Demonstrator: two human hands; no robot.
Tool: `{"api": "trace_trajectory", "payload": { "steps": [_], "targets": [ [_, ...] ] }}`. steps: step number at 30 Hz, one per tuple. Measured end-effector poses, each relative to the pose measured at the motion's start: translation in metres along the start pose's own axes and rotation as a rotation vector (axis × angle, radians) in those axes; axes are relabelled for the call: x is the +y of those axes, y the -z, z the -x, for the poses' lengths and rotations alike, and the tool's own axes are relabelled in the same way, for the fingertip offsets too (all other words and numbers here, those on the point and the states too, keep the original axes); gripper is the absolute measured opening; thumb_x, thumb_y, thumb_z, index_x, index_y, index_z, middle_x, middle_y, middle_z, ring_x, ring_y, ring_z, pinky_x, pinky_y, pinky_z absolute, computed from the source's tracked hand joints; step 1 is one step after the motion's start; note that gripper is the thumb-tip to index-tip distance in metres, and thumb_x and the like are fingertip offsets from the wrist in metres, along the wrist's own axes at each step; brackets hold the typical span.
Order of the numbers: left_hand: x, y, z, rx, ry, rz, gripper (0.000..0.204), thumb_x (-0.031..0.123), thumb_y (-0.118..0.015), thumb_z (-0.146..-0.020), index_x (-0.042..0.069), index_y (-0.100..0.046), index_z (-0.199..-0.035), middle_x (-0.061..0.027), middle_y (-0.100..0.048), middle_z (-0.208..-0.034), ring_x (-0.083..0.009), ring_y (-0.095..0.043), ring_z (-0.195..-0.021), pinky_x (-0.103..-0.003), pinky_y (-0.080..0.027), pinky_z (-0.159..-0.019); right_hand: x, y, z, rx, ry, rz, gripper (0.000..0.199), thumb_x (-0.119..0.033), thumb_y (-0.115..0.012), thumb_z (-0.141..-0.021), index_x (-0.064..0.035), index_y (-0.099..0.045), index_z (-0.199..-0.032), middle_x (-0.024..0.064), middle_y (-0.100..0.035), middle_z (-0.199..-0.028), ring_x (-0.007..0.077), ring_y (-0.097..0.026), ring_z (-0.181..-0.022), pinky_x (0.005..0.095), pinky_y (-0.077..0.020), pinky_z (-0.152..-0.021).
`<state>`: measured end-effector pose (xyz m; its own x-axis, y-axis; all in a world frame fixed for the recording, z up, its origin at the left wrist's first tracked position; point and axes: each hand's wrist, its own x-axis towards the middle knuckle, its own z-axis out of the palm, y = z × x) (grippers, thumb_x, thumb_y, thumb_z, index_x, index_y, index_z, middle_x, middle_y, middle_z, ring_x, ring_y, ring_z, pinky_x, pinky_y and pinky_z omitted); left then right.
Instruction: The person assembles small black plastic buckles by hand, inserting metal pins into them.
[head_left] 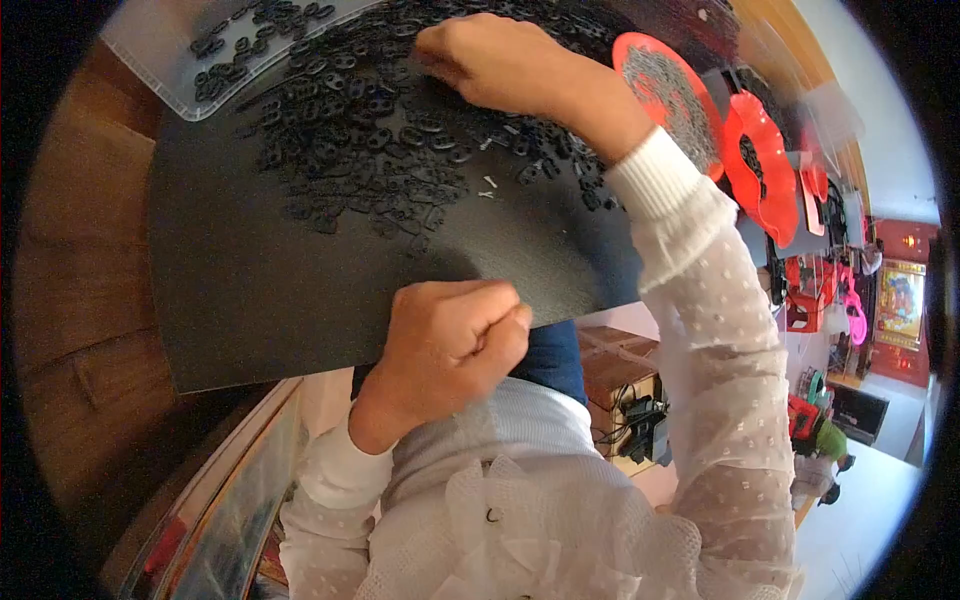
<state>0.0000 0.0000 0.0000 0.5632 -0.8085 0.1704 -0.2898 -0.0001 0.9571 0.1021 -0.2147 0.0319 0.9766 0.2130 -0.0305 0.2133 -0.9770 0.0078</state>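
At six o'clock by the desk [250, 310] the left hand [455, 335] is fisted; at twelve the curled right hand [485, 60], grip hidden, could scatter black parts [378, 106] by dragging carelessly.

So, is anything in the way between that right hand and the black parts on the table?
Nothing visible: the right hand is over the scattered black parts, with no barrier between; whether it touches any is hidden. The few loose silvery pieces lie nearer the body, off that path.
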Motion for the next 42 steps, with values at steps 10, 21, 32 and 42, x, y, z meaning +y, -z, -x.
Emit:
{"api": "trace_trajectory", "payload": {
  "steps": [10,21,32,42],
  "targets": [
    [-0.002,0.005,-0.007,-0.038,-0.043,0.009,0.026,0.011,-0.057,-0.081,0.004,-0.045,-0.06,-0.0144,-0.05,-0.057,-0.035,-0.051,-0.048,-0.042,-0.039,-0.045,-0.009,-0.007,-0.015,0.137,0.229,-0.102,0.039,-0.006,-0.053,-0.079,-0.0124,-0.056,-0.117,0.0155,-0.058,-0.11,0.0378,-0.062,-0.096,0.0476,-0.0531,-0.076],
    [-0.001,0.01,-0.006,-0.076,-0.052,-0.024,0.026,0.014,-0.058,-0.081,0.005,-0.044,-0.06,-0.0127,-0.05,-0.056,-0.0338,-0.052,-0.049,-0.043,-0.038,-0.045,0.043,0.0,0.02,0.123,0.144,-0.073,0.021,-0.016,-0.057,-0.083,-0.0063,-0.059,-0.102,0.017,-0.061,-0.1,0.0379,-0.061,-0.096,0.0476,-0.0512,-0.078],
    [-0.001,0.008,-0.005,-0.073,-0.068,-0.016,0.027,0.012,-0.059,-0.081,0.004,-0.043,-0.06,-0.0127,-0.05,-0.057,-0.0338,-0.052,-0.049,-0.043,-0.037,-0.045,0.041,0.01,-0.008,0.07,0.224,-0.233,0.024,-0.013,-0.059,-0.085,-0.0009,-0.055,-0.105,0.0193,-0.059,-0.099,0.0358,-0.06,-0.088,0.0431,-0.0481,-0.077],
    [-0.001,0.012,-0.002,-0.06,-0.078,0.0,0.026,0.012,-0.059,-0.08,0.005,-0.044,-0.06,-0.0124,-0.05,-0.057,-0.0336,-0.052,-0.049,-0.044,-0.037,-0.045,0.01,0.036,-0.007,-0.003,0.17,-0.148,0.015,-0.007,-0.053,-0.084,0.0026,-0.057,-0.095,0.0223,-0.06,-0.091,0.0388,-0.06,-0.09,0.045,-0.0483,-0.074]
  ]
}}
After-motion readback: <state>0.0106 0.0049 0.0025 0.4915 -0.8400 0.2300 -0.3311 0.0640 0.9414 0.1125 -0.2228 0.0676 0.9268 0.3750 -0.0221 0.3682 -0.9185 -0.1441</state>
